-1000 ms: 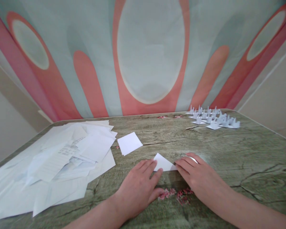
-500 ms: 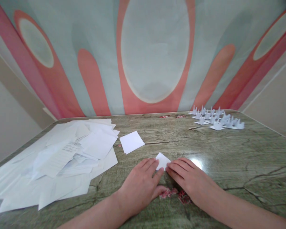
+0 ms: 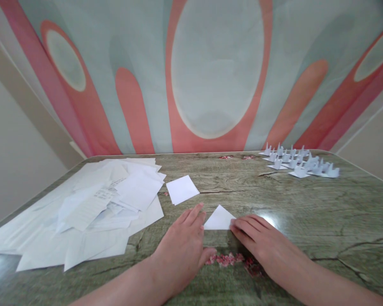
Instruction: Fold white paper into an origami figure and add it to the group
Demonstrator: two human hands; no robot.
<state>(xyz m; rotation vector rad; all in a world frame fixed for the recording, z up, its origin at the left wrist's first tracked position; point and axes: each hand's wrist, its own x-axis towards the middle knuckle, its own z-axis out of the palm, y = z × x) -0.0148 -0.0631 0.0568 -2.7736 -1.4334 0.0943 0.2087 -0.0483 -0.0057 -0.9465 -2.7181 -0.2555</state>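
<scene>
A small white sheet of paper (image 3: pixel 219 219), folded into a triangle, lies on the wood-patterned table with its point away from me and its straight edge toward me. My right hand (image 3: pixel 257 238) has its fingers pressed together on the triangle's right corner; the fingertips partly cover that corner. Beside the left corner is my left hand (image 3: pixel 183 246), fingers stretched out and thumb apart, holding nothing. Beyond my left hand lies a short stack of white square paper (image 3: pixel 182 189).
At the left spreads a large heap of loose white paper (image 3: pixel 92 229), some sheets with writing. Several small folded white paper figures (image 3: pixel 301 163) stand in rows at the far right. A patterned pink and grey wall covering (image 3: pixel 210 144) rises behind the table (image 3: pixel 306 204).
My left hand has slid left, off the paper, and its fingers have straightened. More of the triangle shows now. My right hand stays at the right corner. The whole view has shifted slightly.
</scene>
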